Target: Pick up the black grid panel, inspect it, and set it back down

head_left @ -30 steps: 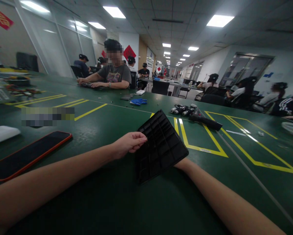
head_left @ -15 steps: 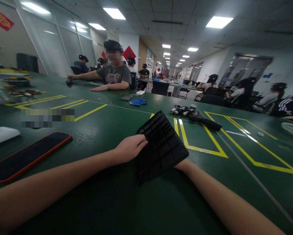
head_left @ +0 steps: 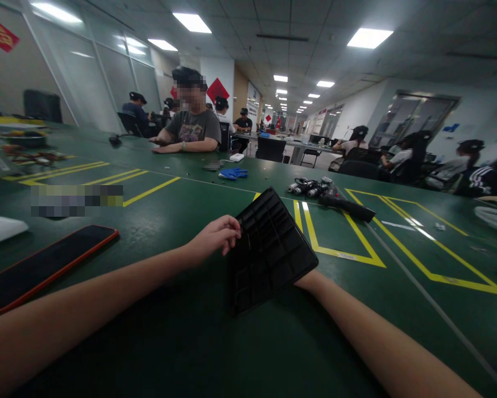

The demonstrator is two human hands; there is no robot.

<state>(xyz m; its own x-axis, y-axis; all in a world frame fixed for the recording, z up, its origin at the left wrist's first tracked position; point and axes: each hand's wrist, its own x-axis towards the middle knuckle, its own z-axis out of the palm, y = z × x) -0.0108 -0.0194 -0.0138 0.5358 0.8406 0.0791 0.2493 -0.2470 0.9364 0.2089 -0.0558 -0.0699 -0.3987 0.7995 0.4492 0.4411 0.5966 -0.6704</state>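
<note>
A black plastic tray point(head_left: 275, 243) divided into small compartments is held tilted above the green table, its compartments facing me. My right hand point(head_left: 309, 278) supports it from behind at the lower right; the fingers are hidden by the tray. At the tray's left side is my left hand point(head_left: 218, 234), fingers curled and thumb drawn in close to the compartments. Whatever those fingertips hold, if anything, is too small to make out. To the left lies a phone point(head_left: 53, 268) with an orange edge.
A white object point(head_left: 1, 231) lies beyond the phone. Ahead are a blue glove point(head_left: 233, 174), several metal-ended cylindrical parts point(head_left: 308, 188) and a long black piece point(head_left: 350, 209). Yellow tape point(head_left: 339, 254) marks the green table point(head_left: 157, 331). Across it sits a person point(head_left: 194, 127).
My left hand has drawn back slightly left and up from the compartments, its fingers now curled at the tray's side. The person across has pulled an arm back from a dark object.
</note>
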